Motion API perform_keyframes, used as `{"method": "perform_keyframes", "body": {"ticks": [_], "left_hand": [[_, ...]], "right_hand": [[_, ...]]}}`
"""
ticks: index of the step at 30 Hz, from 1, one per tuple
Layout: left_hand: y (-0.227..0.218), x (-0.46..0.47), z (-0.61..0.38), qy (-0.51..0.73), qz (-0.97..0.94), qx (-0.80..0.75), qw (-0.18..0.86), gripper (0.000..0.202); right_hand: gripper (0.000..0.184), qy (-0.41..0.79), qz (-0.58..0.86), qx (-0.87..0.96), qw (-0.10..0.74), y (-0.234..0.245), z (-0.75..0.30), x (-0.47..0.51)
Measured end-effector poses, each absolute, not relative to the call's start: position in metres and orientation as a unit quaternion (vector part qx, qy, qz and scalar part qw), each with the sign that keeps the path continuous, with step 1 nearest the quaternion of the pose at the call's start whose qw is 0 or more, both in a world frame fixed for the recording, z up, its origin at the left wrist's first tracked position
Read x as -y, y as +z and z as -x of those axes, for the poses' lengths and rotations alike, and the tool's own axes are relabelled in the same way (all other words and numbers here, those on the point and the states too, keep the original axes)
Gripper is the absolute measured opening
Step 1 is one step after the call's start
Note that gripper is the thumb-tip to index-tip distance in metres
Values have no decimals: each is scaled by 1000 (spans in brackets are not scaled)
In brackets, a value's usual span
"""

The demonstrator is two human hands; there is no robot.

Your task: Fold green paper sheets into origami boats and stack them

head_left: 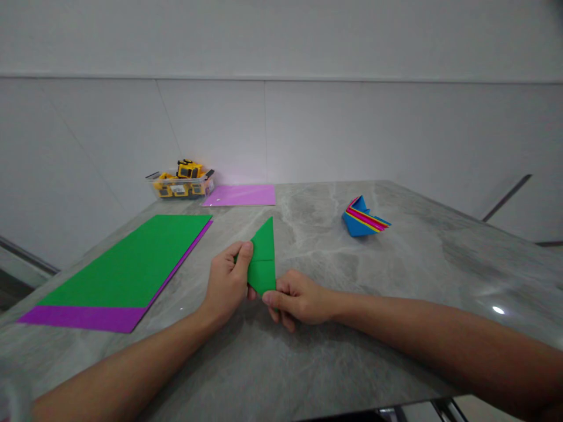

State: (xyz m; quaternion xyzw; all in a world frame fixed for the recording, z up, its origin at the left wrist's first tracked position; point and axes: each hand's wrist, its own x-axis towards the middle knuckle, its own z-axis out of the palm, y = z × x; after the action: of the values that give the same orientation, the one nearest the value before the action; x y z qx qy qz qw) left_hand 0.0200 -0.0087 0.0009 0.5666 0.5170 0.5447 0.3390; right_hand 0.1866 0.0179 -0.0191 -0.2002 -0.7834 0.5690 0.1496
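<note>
A small piece of folded green paper [263, 258] is held up between both hands above the table, its pointed tip upward and a crease running across its middle. My left hand [229, 275] pinches its left edge, thumb on the near face. At the lower right corner, my right hand [299, 298] grips the paper between thumb and fingers. The fingers behind the paper are partly hidden.
Large green sheets [127, 264] lie over a purple sheet [88, 317] at the left. A pink sheet [241, 196] and a clear bin [178, 189] of yellow toy trucks [189, 170] are at the back. A blue striped paper figure [360, 225] rests on the grey table [352, 369].
</note>
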Motion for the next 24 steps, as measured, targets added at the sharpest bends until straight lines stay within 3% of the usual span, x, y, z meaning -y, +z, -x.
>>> {"method": "perform_keyframes", "body": {"ticks": [4,7,10,14,20,24], "left_hand": [[-1,-7,0,427,-564,-428,563,45],[-1,-11,7,341,-542,-416,645,49],[-1,-7,4,299,-514,-416,688,48],[-2,-2,-4,302,-530,-435,663,49],[-4,-7,-2,406,-582,-465,530,49],[-9,-7,-3,384,-620,-472,496,47]], "right_hand": [[44,540,263,782,166,-17,-190,-17],[43,469,218,840,164,-16,-194,-16],[41,306,123,926,181,-18,-198,-16],[43,197,91,958,189,-20,-199,-16],[49,420,230,856,194,-21,-193,-16],[53,375,298,841,252,-24,-191,-20]]}}
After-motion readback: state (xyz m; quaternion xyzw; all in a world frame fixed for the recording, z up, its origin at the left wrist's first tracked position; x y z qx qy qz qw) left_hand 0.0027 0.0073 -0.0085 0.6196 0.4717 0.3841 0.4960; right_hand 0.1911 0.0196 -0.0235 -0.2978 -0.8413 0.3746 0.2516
